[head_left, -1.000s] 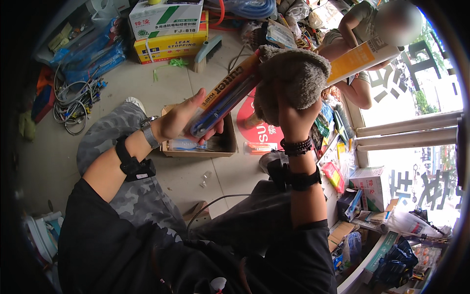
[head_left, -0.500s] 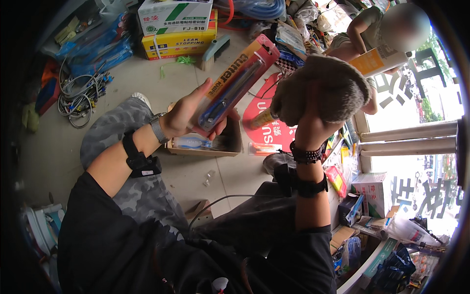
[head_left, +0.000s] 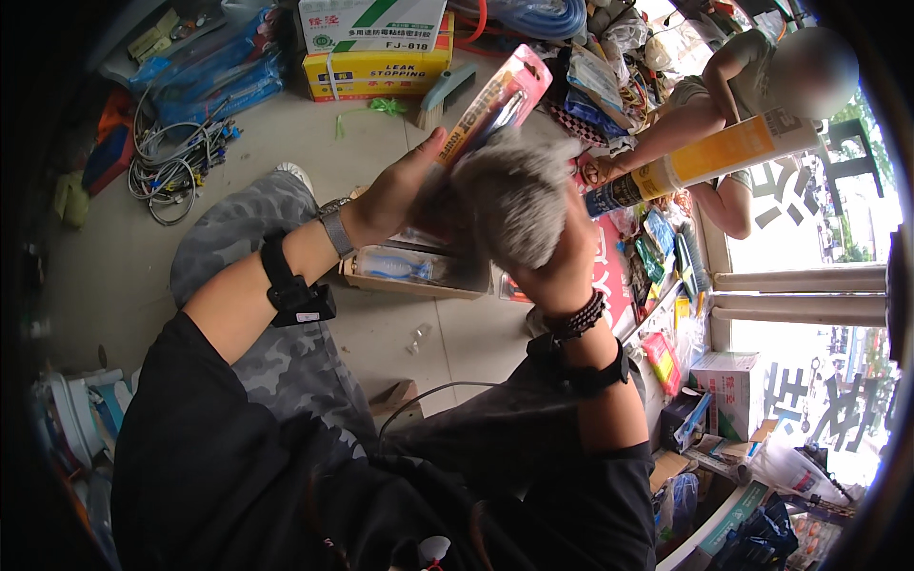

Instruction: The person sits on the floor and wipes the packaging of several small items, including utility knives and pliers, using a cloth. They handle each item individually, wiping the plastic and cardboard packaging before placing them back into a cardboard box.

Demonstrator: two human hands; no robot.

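Note:
My left hand (head_left: pixel 388 198) is closed around the lower part of a packaged utility knife (head_left: pixel 497 100), an orange-and-pink card with a clear cover, tilted up to the right. A fuzzy grey-brown cloth (head_left: pixel 522 202) is bunched in my right hand (head_left: pixel 564 271). The cloth lies over the lower half of the package, hiding it and some of my left fingers. Below both hands an open cardboard box (head_left: pixel 419 287) stands on the floor, with a blue-handled packaged item (head_left: pixel 395 266) in it.
A person (head_left: pixel 728 86) sits at the upper right near a large white, orange and blue tube (head_left: pixel 705 160). Stacked cartons (head_left: pixel 376 74), a brush (head_left: pixel 447 90) and braided hoses (head_left: pixel 171 167) lie ahead and left. Cluttered goods (head_left: pixel 705 419) line the window side.
My right hand has brought the cloth left and down onto the knife package, which was uncovered before. The large tube near the other person now shows more of its length.

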